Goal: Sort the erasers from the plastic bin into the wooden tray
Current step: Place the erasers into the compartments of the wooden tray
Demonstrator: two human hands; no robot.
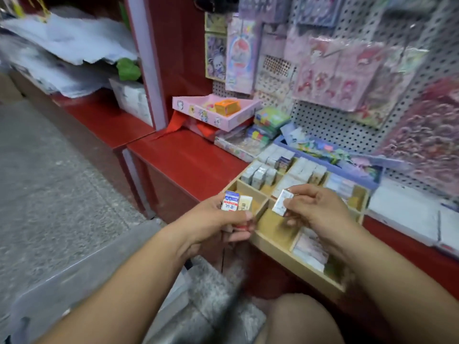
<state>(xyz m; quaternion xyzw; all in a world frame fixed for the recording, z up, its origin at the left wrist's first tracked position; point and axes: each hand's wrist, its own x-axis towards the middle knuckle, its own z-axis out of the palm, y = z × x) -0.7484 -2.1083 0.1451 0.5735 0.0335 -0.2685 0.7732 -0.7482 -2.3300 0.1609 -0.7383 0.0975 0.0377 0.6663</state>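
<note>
**Wooden tray is about to get one more eraser**

Red worktop [188,160] carries the tray [285,254], which sits at its front edge. The grey plastic bin [74,276] is down low on the left, below the worktop. The tray has many little boxes. The far ones are packed with rows of erasers [258,176]. Most near ones show bare wood, and one at the front right has some pale packs [310,247] in it.

Both hands are over the near corner of the tray. The left hand [218,219] is curled round a small bunch of erasers. A blue, red and white one [229,202] and a cream one [244,203] stick up from it. The right hand [320,209] pinches one white eraser [282,202] between thumb and fingers. It looks to be up in the air over a near box, not touching the wood.

I think this is the putting-in step. These erasers are out of the bin and in the hands, but not yet in the tray. Next, the white eraser needs a box that holds ones like it. Then it has to go down and be let go, neat beside the others.

Some things are hard to see. The bin is blurry and partly cut off, so I cannot tell what is in it. Fingers hide how many erasers the left hand has. The words on the erasers are too blurry to read.
</note>
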